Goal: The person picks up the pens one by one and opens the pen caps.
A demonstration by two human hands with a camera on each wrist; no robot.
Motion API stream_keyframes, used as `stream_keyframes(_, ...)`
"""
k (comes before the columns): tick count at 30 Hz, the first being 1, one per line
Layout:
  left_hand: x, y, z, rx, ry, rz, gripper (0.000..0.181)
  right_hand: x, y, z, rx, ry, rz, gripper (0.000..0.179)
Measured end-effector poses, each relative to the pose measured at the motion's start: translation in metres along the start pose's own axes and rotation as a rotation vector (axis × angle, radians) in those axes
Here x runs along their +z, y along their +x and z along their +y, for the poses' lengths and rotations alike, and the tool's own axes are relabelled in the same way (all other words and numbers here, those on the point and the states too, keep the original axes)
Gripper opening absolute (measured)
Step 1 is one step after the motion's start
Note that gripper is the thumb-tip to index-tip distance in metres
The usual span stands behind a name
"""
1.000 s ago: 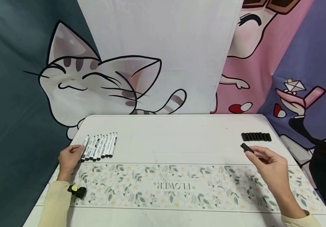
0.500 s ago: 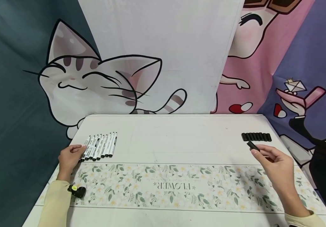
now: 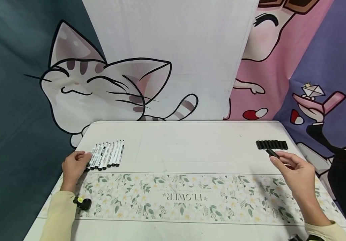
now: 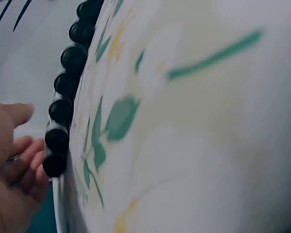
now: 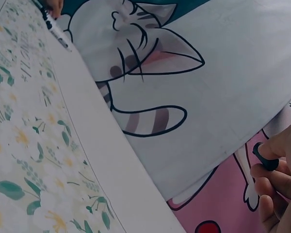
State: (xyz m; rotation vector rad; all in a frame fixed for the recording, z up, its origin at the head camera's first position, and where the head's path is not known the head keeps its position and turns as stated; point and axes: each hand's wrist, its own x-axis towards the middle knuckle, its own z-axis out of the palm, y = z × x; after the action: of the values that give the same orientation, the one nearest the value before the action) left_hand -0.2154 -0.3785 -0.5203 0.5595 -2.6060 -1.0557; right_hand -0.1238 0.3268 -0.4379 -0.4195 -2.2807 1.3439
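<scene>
White markers (image 3: 108, 155) with black ends lie side by side in a slanted row at the table's left. My left hand (image 3: 74, 166) rests along the outer side of that row, thumb and fingers beside the leftmost marker, which it partly covers. In the left wrist view, loosely bent fingers (image 4: 31, 162) lie right at the black marker ends (image 4: 63, 110). Over on the right, my right hand (image 3: 296, 172) pinches a black marker cap (image 3: 272, 153) between thumb and fingers, just in front of a row of black caps (image 3: 271, 145). The right wrist view shows this held cap (image 5: 266, 158) too.
A flower-printed strip (image 3: 188, 197) runs across the white table (image 3: 191, 144) in front of both rows. Behind the table's back edge hang cartoon-printed cloths (image 3: 179, 60). A small black camera (image 3: 83, 203) sits on the left wrist.
My right hand has moved to the right and slightly away from me with the cap, closer to the row of caps. The left hand has shifted slightly at the markers, which look pushed closer together.
</scene>
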Motion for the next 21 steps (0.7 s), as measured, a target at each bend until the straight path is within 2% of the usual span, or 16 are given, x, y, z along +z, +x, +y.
stream_keyframes(3, 0.004, -0.003, 0.012, 0.106, -0.032, 0.059, 0.052, -0.001, 0.002, 0.002, 0.011, 0.02, 0.008, 0.032)
stream_keyframes(5, 0.007, -0.007, 0.024, 0.201, -0.063, 0.082, 0.047, -0.001, 0.003, 0.003, 0.012, 0.03, 0.01, 0.032)
stream_keyframes(9, 0.011, -0.018, 0.051, 0.389, -0.123, 0.095, 0.043, 0.001, 0.007, 0.003, 0.016, 0.032, 0.009, 0.032)
stream_keyframes(11, 0.015, -0.024, 0.065, 0.459, -0.137, 0.082, 0.043, 0.001, 0.009, 0.003, 0.025, 0.029, 0.012, 0.032)
stream_keyframes(17, 0.029, -0.05, 0.104, 0.573, -0.126, -0.001, 0.049, -0.003, 0.014, 0.004, 0.036, -0.022, 0.044, 0.03)
stream_keyframes(21, 0.041, -0.07, 0.124, 0.686, -0.12, -0.041, 0.053, -0.007, 0.022, 0.007, 0.024, -0.078, 0.072, 0.032)
